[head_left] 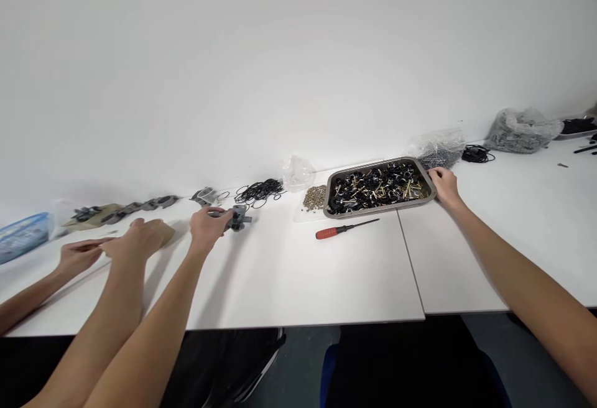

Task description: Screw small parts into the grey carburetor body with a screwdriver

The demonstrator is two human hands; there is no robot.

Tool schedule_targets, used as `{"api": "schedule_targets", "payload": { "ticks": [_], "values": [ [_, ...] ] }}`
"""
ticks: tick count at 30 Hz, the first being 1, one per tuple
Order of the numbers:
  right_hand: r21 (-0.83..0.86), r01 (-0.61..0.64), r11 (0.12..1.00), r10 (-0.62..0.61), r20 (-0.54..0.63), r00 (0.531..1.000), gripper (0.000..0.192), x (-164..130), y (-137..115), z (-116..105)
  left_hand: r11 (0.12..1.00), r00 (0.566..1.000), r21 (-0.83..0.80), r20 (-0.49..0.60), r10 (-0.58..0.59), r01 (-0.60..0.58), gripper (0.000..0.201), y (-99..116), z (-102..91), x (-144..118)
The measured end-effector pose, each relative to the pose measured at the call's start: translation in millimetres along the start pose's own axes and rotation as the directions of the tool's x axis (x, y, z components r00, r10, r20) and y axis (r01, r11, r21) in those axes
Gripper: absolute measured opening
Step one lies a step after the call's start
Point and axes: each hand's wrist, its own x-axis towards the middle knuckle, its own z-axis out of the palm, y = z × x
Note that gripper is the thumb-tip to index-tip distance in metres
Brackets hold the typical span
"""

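My left hand point(208, 229) is closed around a small grey plastic fitting point(239, 216), held just above the white table. A short stub juts from the fitting's right side; the palm hides its other end. Far to the right, my right hand point(444, 186) grips the right rim of a metal tray point(377, 211). Black rings and brass-coloured screws fill this tray. In front of it lies a screwdriver point(342, 229) with a red handle, touched by neither hand. Black rubber rings point(260, 193) lie in a heap behind my left hand.
Small brass-coloured pieces point(315, 197) sit left of the tray, near a clear plastic bag point(298, 173). A co-worker's hands point(135, 240) work at left, near grey parts point(140, 206) and a blue-rimmed container point(24, 237). Filled bags point(522, 130) stand along the wall at right.
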Motion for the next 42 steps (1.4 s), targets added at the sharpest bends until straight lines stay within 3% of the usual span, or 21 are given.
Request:
{"api": "schedule_targets", "payload": {
  "ticks": [2, 4, 7, 9, 12, 14, 18, 22, 24, 25, 26, 30, 32, 34, 38, 42],
  "values": [
    [-0.006, 0.004, 1.000, -0.004, 0.003, 1.000, 0.026, 0.2, -0.3, -0.5, 0.996, 0.997, -0.055, 0.032, -0.073, 0.074, 0.035, 24.4, 8.2, -9.1],
    [-0.009, 0.007, 1.000, -0.007, 0.004, 1.000, 0.026, 0.2, -0.8, -1.1, 0.967, 0.980, -0.208, 0.167, -0.112, 0.146, 0.033, 57.4, 14.8, -20.9],
    [-0.011, 0.010, 1.000, -0.010, 0.010, 1.000, 0.027, -0.4, -1.6, -1.9, 0.920, 0.917, -0.367, 0.398, 0.024, 0.136, 0.037, 113.3, 22.2, -47.2],
    [-0.011, 0.013, 1.000, -0.013, 0.016, 1.000, 0.026, -1.0, -2.3, -2.2, 0.886, 0.819, -0.439, 0.557, 0.138, 0.149, 0.035, 146.6, 30.4, -71.9],
    [-0.014, 0.016, 1.000, -0.015, 0.016, 1.000, 0.026, -1.4, -3.5, -2.5, 0.838, 0.574, -0.487, 0.770, 0.278, 0.246, 0.031, 182.0, 54.6, -116.6],
    [-0.020, 0.017, 1.000, -0.017, 0.017, 1.000, 0.026, -1.1, -4.0, -2.7, 0.809, 0.420, -0.486, 0.844, 0.335, 0.331, 0.030, 196.1, 76.9, -145.3],
    [-0.037, 0.027, 0.999, -0.025, 0.036, 0.999, 0.025, 0.7, -3.4, -2.7, 0.766, 0.285, -0.445, 0.893, 0.347, 0.463, 0.038, 208.6, 114.0, -178.8],
    [-0.046, 0.030, 0.998, -0.028, 0.045, 0.999, 0.025, 1.8, -1.2, -1.4, 0.771, 0.219, -0.467, 0.884, 0.413, 0.432, 0.036, 206.2, 118.4, -170.2],
    [-0.044, 0.028, 0.999, -0.026, 0.049, 0.998, 0.025, 2.0, 0.1, -0.5, 0.803, 0.229, -0.498, 0.866, 0.443, 0.328, 0.036, 201.8, 109.8, -154.9],
    [-0.041, 0.027, 0.999, -0.025, 0.050, 0.998, 0.025, 2.1, 0.8, -0.1, 0.818, 0.260, -0.513, 0.853, 0.453, 0.260, 0.038, 199.2, 104.6, -145.9],
    [-0.037, 0.028, 0.999, -0.026, 0.051, 0.998, 0.025, 2.2, 1.4, 0.3, 0.832, 0.313, -0.525, 0.833, 0.457, 0.180, 0.039, 196.3, 99.5, -136.4],
    [-0.024, 0.035, 0.999, -0.034, 0.046, 0.998, 0.025, 2.2, 2.5, 0.6, 0.907, 0.637, -0.351, 0.650, 0.415, -0.232, 0.028, 180.6, 91.2, -100.0],
    [-0.028, 0.039, 0.999, -0.038, 0.049, 0.998, 0.025, 1.7, 1.7, 0.1, 0.915, 0.736, -0.189, 0.547, 0.400, -0.357, 0.025, 170.0, 96.9, -86.6],
    [-0.042, 0.037, 0.998, -0.035, 0.055, 0.998, 0.025, 1.1, 0.6, -0.5, 0.908, 0.739, -0.093, 0.551, 0.388, -0.408, 0.024, 159.4, 106.8, -78.0],
    [-0.061, 0.028, 0.998, -0.024, 0.063, 0.998, 0.024, 0.1, -0.7, -1.1, 0.923, 0.680, -0.102, 0.647, 0.345, -0.372, 0.020, 146.8, 124.2, -70.9],
    [-0.060, 0.021, 0.998, -0.016, 0.077, 0.997, 0.028, -0.2, 0.0, -1.6, 0.937, 0.695, -0.134, 0.638, 0.331, -0.322, 0.018, 145.0, 128.3, -70.4]
  ]
}}
